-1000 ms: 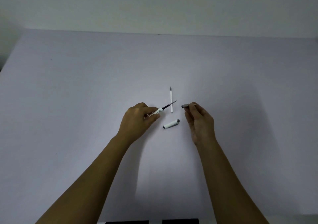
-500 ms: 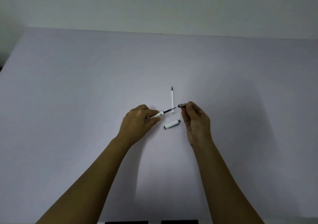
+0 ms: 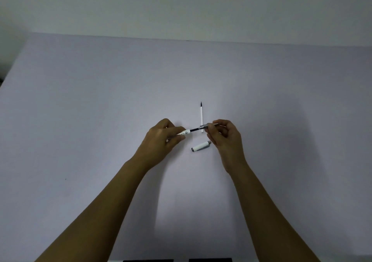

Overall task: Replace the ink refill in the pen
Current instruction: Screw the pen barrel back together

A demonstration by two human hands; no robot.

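Note:
My left hand (image 3: 161,141) grips the white pen barrel (image 3: 184,134), from which a black refill (image 3: 194,129) sticks out to the right. Over the refill's end sits the grey tip section (image 3: 204,127), pinched by the thumb and fingers of my right hand (image 3: 225,139); the refill's point shows past my fingers. A second, white refill (image 3: 201,114) with a black tip lies on the table just behind, pointing away from me. The white pen cap (image 3: 201,146) lies on the table between my hands, slightly nearer to me.
The work goes on above a plain pale-lilac table (image 3: 100,100) that meets a white wall at the back. Two dark shapes (image 3: 210,260) show at the near edge.
My right hand brought the grey tip section leftward and slid it over the black refill. The left hand kept the barrel almost still.

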